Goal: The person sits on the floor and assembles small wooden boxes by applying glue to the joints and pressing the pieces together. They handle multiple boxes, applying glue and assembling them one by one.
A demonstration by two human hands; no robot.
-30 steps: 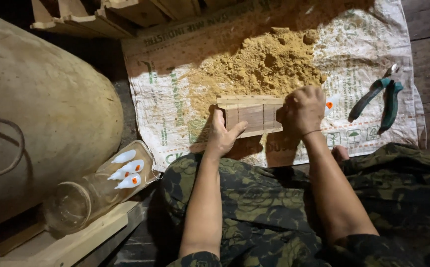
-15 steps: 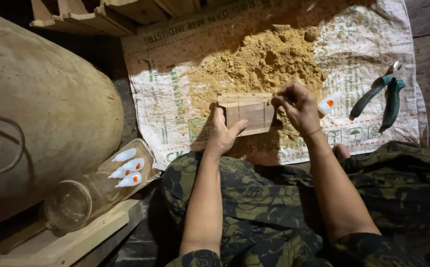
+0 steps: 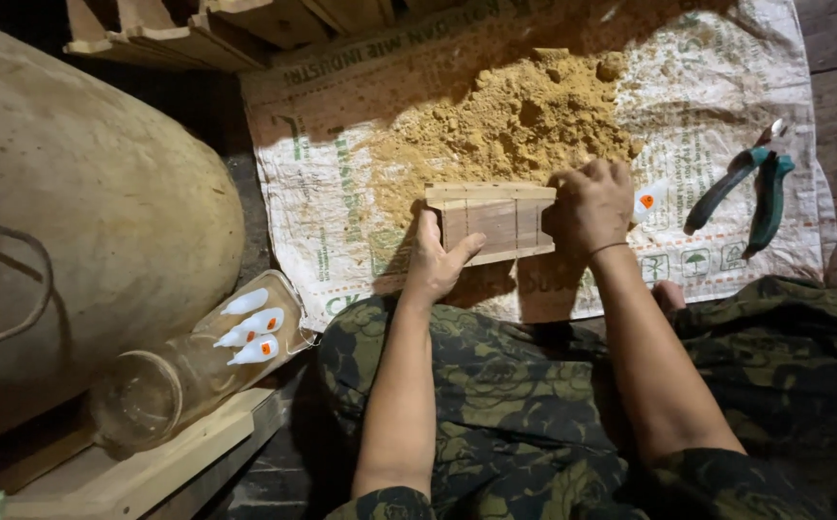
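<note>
Wooden box [image 3: 495, 223] lies on the printed sack [image 3: 341, 221], just on the near side of the sawdust-coloured powder heap [image 3: 515, 120], long axis running left-right across the person's lap. Left hand [image 3: 435, 262] clamps the box's left end, thumb along the near edge. Right hand [image 3: 592, 204] is closed over the box's right end (fingers curled on top, so whether anything small is pinched under them I cannot tell). Both hands touch the box; neither is nearer. Pliers [image 3: 746, 188] with green handles lie right of the box, well apart. Small white nozzle bottle [image 3: 647, 200] just right of the box. Clear jar [image 3: 197, 371] lying on its side, far left of the box.
</note>
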